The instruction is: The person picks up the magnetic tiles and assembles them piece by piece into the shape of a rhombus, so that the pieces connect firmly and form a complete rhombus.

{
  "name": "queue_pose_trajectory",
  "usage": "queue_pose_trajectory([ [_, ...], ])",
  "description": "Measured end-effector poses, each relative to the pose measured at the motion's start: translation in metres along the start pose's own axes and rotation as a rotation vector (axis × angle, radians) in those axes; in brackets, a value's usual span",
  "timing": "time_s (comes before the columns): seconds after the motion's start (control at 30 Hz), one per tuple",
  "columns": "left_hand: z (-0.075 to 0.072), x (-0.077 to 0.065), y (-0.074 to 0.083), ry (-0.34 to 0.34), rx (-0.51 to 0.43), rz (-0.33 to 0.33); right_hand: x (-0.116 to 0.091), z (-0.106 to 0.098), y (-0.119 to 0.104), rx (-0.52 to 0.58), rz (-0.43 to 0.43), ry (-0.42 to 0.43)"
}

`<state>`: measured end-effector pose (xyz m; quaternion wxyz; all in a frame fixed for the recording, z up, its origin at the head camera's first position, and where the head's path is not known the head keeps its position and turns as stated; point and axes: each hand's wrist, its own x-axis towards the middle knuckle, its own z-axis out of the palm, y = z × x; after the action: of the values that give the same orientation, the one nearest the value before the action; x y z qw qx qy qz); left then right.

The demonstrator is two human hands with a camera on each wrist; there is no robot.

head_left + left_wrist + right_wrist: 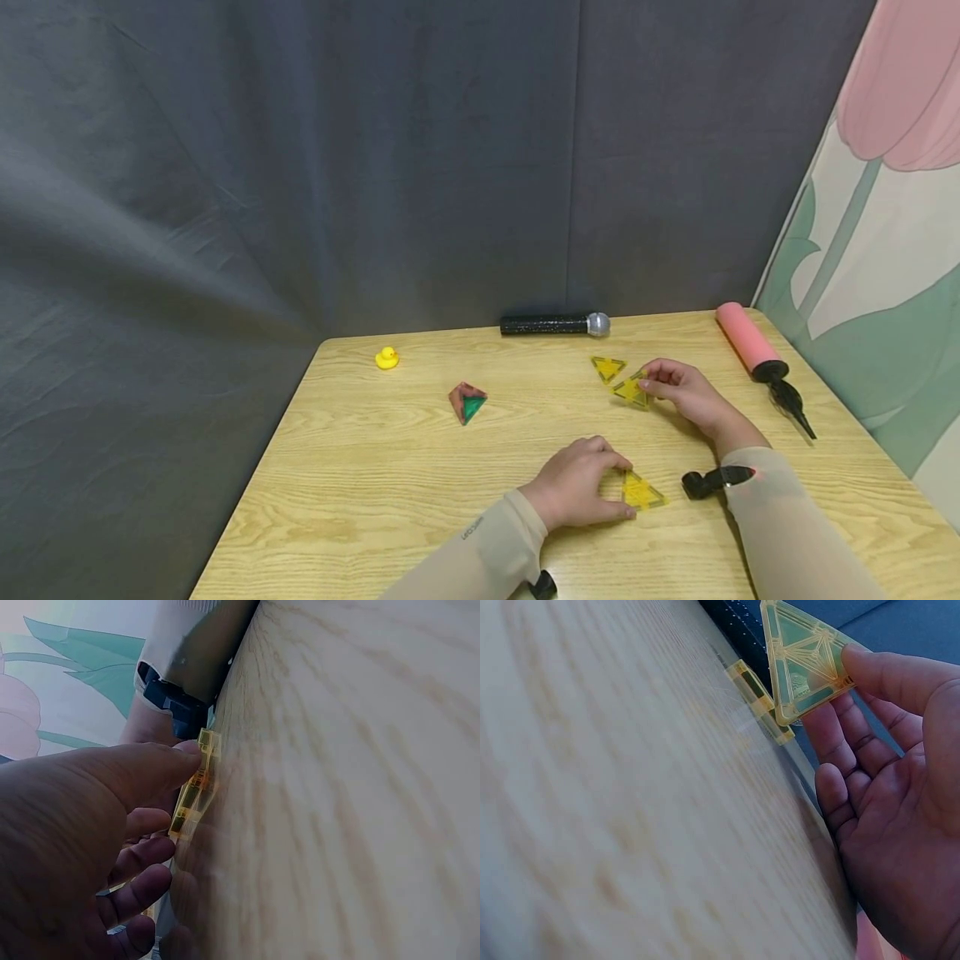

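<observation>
- The tilted yellow tile (806, 664) is pinched near one side by the thumb and fingers of the right hand (686, 396), with its face turned up off the surface (375, 500).
- The far yellow tile (607, 367) is seen lying on the surface, just beyond one corner of the tilted tile; whether the two are touching cannot be told.
- The near yellow tile (642, 492) is held low at the surface by the left hand (576, 483), its left edge being clamped between thumb and fingers at the corners.
- For good control, the right-hand pinch is best kept light and close to the rim, so that the opposite edge is left exposed.
- Any lowering is probably best done slowly and level, since the far tile could easily be nudged by a leading corner.
- The near tile is best kept steady and well apart meanwhile.
- The red-and-green piece (458, 400), to the left, should be given a wide berth by both sleeves.
</observation>
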<state>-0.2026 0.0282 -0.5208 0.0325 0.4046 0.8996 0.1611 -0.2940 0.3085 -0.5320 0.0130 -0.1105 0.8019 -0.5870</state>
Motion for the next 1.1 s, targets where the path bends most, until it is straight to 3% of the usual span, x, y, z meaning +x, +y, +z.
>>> queue_pose_trajectory([
  [0.3, -0.001, 0.000, -0.003, -0.010, 0.030, -0.006, -0.001, 0.000, 0.000, 0.005, -0.003, 0.002],
  [1.1, -0.007, -0.004, -0.014, 0.039, 0.092, -0.031, 0.001, 0.000, 0.003, 0.016, -0.022, -0.003],
])
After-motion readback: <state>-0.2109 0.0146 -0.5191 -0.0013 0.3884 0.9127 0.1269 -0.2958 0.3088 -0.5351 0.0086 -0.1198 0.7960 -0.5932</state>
